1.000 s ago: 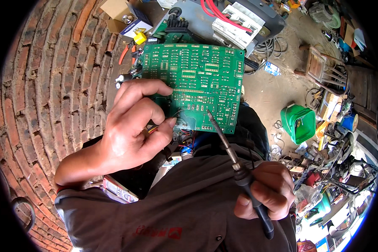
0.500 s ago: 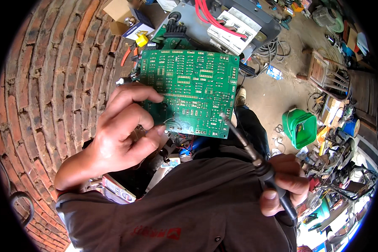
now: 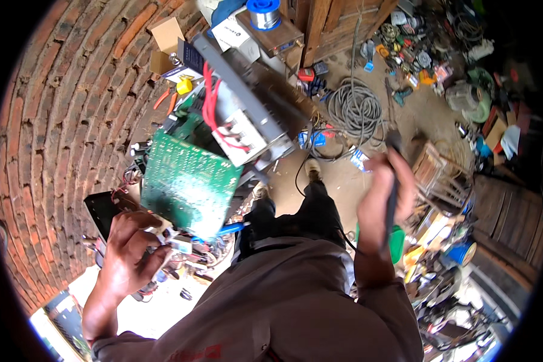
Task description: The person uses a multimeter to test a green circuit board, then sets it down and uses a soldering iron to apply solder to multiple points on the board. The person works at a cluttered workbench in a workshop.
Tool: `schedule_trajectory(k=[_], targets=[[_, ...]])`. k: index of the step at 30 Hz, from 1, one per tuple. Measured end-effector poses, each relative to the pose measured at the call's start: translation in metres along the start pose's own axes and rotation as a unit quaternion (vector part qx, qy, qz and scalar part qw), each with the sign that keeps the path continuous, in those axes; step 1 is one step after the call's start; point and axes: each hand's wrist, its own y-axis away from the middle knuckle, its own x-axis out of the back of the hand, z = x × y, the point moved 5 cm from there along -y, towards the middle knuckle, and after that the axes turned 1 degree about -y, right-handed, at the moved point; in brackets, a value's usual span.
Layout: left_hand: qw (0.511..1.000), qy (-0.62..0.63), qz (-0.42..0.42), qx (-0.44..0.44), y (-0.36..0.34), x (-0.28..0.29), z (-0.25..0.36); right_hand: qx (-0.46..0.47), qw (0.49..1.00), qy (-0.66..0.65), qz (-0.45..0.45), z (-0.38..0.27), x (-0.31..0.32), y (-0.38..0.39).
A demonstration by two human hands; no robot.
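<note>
A green circuit board point(image 3: 190, 181), glare on its lower part, lies tilted on the left. My left hand point(image 3: 130, 244) is beside its lower left corner, fingers bent and drawn together. Whatever they pinch, if anything, does not show; a small white piece point(image 3: 181, 245) sits just past the fingertips. Away from the board on the right, my right hand point(image 3: 383, 190) is closed around the black handle of a soldering iron point(image 3: 391, 214). Motion blurs this hand, and the iron's tip cannot be made out.
Beyond the board stands a grey machine housing point(image 3: 238, 90) with red cables point(image 3: 209, 99). A solder spool point(image 3: 264, 18) rests on a brown box. Coiled cable point(image 3: 355, 111), a wooden chair point(image 3: 437, 172) and a green bucket point(image 3: 396, 243) are on the floor. A brick wall point(image 3: 72, 139) runs along the left.
The view has shifted, and the board now appears lower and farther left. My right hand has swung the soldering iron away from the board, up and outward. My left hand has moved off the board's face.
</note>
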Motion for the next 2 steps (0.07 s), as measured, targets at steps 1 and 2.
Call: schedule_trajectory(k=[1, 2], targets=[[0.999, -0.017, 0.015, 0.035, 0.003, -0.003, 0.006, -0.039, 0.999, 0.021, -0.020, 0.035, -0.001, -0.010], [0.995, -0.039, 0.026, 0.085, 0.012, -0.005, 0.013, -0.033, 0.999, 0.008, -0.031, 0.041, -0.001, -0.023]])
